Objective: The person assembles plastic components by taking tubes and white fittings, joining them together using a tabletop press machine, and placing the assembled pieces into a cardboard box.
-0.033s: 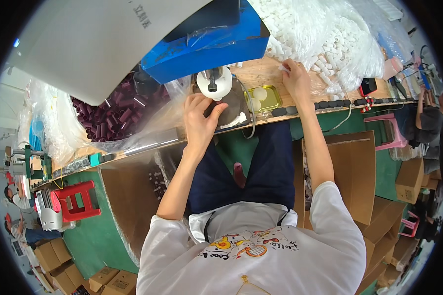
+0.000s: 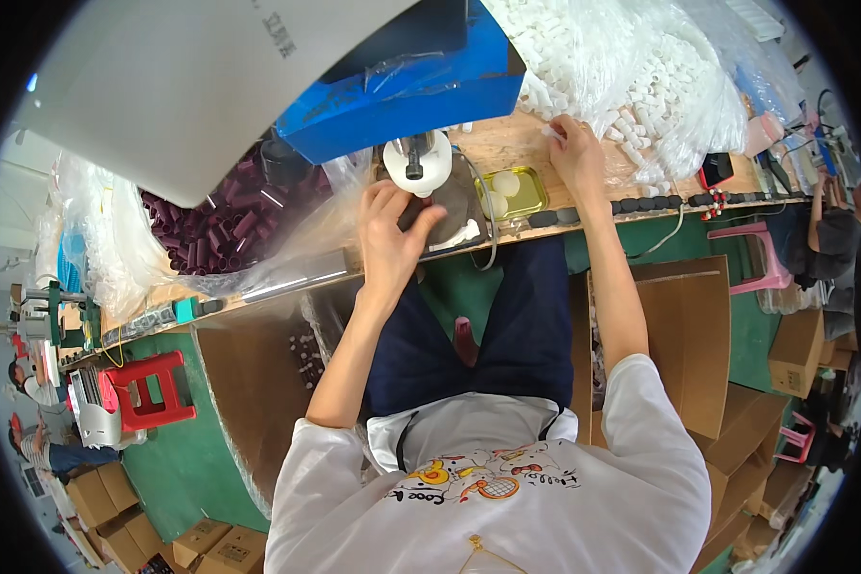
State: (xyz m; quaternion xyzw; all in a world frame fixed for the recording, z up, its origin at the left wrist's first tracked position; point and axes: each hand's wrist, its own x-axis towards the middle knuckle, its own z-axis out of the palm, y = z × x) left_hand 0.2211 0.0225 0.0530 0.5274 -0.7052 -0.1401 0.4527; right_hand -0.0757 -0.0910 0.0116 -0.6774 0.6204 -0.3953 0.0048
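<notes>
My left hand (image 2: pixel 389 230) is at the white rounded head (image 2: pixel 421 167) of a bench machine, its fingers curled just beneath it. Between thumb and fingers a bit of dark reddish colour shows, but the piece is mostly hidden. Out to the right, my right hand (image 2: pixel 576 158) pinches a small white piece (image 2: pixel 549 132) close to the heap of short white tubes (image 2: pixel 674 81). A yellow-green tray (image 2: pixel 526 196) with pale round discs lies between my hands, beside the machine's dark base (image 2: pixel 459 196).
Dark purple tubes (image 2: pixel 225 225) fill a clear plastic bag on the left. The machine's blue housing (image 2: pixel 402 100) and a large white panel (image 2: pixel 191 77) overhang the bench. Below stand open cardboard boxes (image 2: pixel 684 335) and a red stool (image 2: pixel 158 392). Other people are at both sides.
</notes>
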